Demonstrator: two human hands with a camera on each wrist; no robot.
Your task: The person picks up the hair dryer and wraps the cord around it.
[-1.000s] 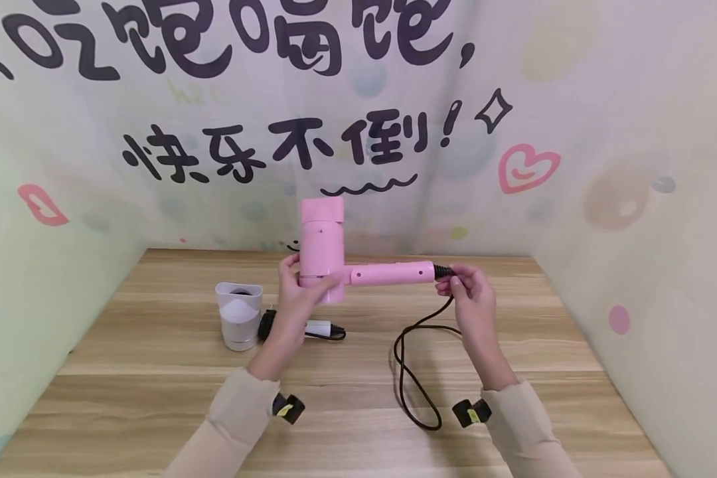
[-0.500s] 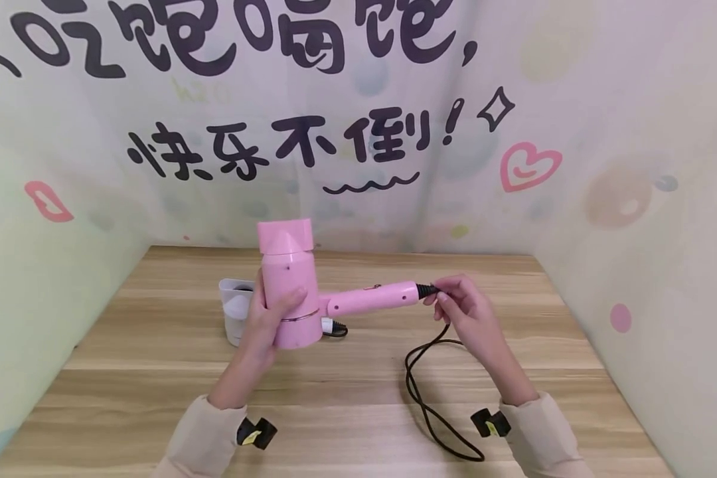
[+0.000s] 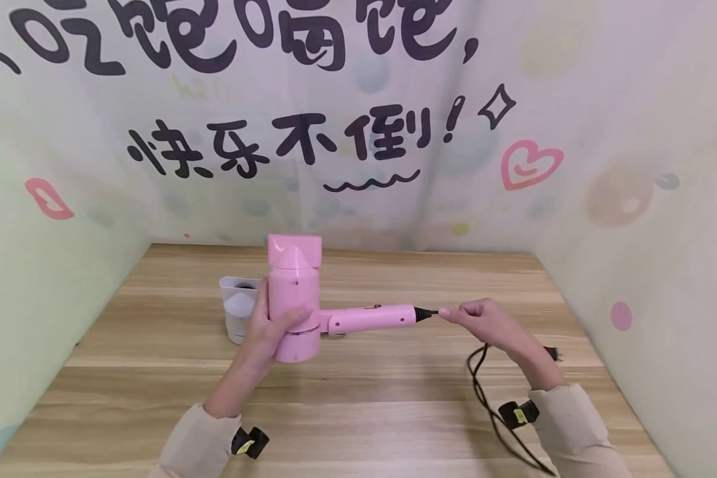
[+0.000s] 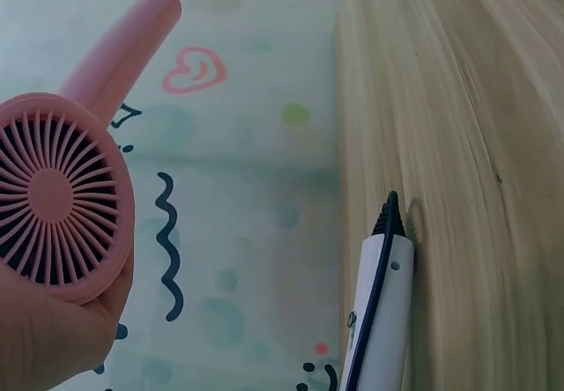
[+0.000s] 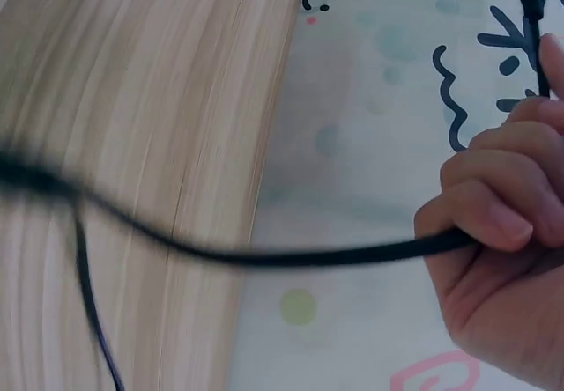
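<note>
A pink hair dryer is held above the table, its flat nozzle pointing up and its handle stretched out to the right. My left hand grips the body, thumb across the front. In the left wrist view, the round slatted vent of the dryer faces the camera. My right hand pinches the black cord just beyond the ribbed sleeve at the handle's end. The fingers curl round the cord in the right wrist view, and the rest hangs below in a loop. A black plug shows behind the right wrist.
A white hair dryer is on the table behind my left hand, partly hidden. Its white handle, with a black cord along it, shows in the left wrist view. The wooden table meets printed walls at the back and sides.
The pink hair dryer came down and nearer, shifting left overall. My left hand now holds it higher on the body. My right hand slid off the ribbed sleeve rightward along the cord, pulling the loop right.
</note>
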